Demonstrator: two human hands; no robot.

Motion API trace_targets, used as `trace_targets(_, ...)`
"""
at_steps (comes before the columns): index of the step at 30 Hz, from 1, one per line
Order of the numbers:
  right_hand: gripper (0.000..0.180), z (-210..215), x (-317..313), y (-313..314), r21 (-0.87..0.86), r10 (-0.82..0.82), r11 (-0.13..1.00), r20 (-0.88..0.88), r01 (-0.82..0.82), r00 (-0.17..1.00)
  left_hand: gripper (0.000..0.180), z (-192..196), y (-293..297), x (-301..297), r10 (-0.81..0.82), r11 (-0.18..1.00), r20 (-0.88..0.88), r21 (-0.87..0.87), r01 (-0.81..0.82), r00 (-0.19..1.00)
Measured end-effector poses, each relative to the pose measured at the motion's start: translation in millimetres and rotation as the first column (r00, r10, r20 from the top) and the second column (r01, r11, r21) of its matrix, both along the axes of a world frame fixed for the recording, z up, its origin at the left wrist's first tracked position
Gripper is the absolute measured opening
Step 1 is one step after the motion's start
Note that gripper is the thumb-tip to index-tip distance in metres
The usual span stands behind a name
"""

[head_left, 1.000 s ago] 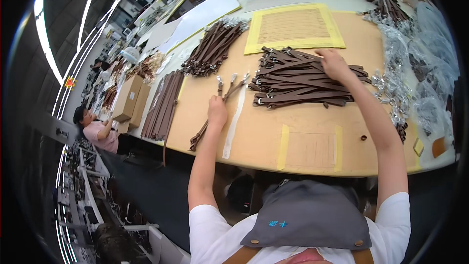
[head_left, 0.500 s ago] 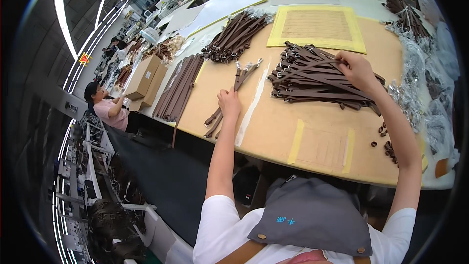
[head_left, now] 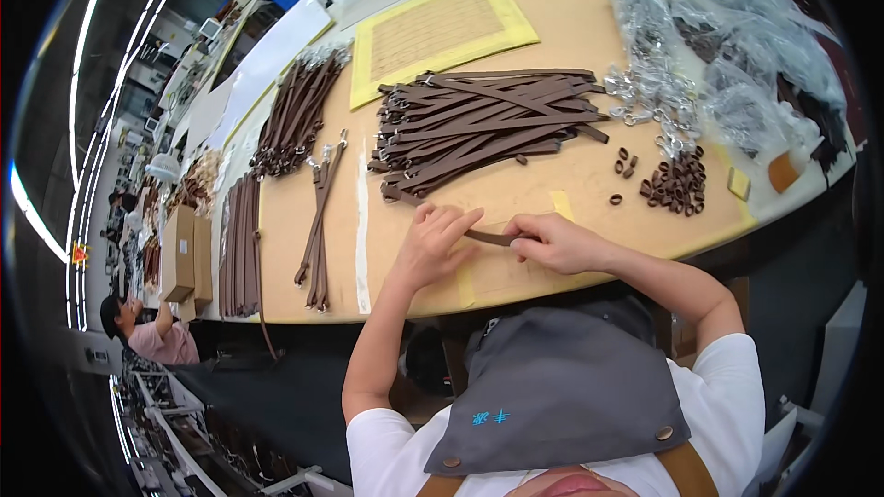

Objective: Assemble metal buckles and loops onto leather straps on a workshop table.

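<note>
A dark brown leather strap [head_left: 491,238] stretches between my two hands near the table's front edge. My left hand [head_left: 431,247] is closed round it, with one end sticking out beyond the fingers toward the pile. The other end is pinched by my right hand [head_left: 558,244]. Just beyond lies a big heap of brown straps [head_left: 497,120] with metal buckles, mostly at its left side. Left of a white tape line, a few straps with metal clasps [head_left: 320,212] lie crossed on the tabletop. Several small brown leather loops [head_left: 677,186] are scattered to the right.
A second bundle of straps [head_left: 296,110] and a row of flat strips [head_left: 241,244] lie at the left. Behind the heap is a yellow-edged sheet [head_left: 442,32]. Metal clasps [head_left: 658,97] and clear plastic bags [head_left: 737,46] fill the right. A co-worker [head_left: 158,336] stands by cardboard boxes [head_left: 179,253].
My right hand has come from the heap to the front edge with a strap. My left hand has left the crossed straps and moved right onto this strap. The view has turned rightward.
</note>
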State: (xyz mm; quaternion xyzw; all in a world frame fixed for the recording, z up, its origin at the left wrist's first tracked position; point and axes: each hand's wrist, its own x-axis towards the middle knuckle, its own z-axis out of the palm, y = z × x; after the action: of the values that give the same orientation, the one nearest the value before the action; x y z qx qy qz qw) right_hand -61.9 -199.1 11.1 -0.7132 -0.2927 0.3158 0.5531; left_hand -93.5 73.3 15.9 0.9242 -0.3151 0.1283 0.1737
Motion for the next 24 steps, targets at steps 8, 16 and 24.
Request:
trace_targets(8, 0.023, -4.4, -7.1, -61.1, -0.112, -0.176, 0.976, 0.087, 0.186, 0.98, 0.04, 12.2, 32.8, -16.0, 0.165, 0.946, 0.165, 0.251, -0.203, 0.972)
trace_targets(16, 0.018, -3.3, -16.5, -40.2, -0.044, -0.24, 0.969, 0.044, 0.242, 0.97, 0.034, -8.9, -89.6, -11.0, -0.145, 0.961, -0.234, -0.264, 0.081, 0.961)
trace_targets(24, 0.017, 3.2, 24.3, -114.1, -0.199, -0.262, 0.852, 0.638, 0.484, 0.724, 0.027, -13.6, -96.0, 15.6, -0.078, 0.927, -0.32, -0.372, -0.049, 0.944)
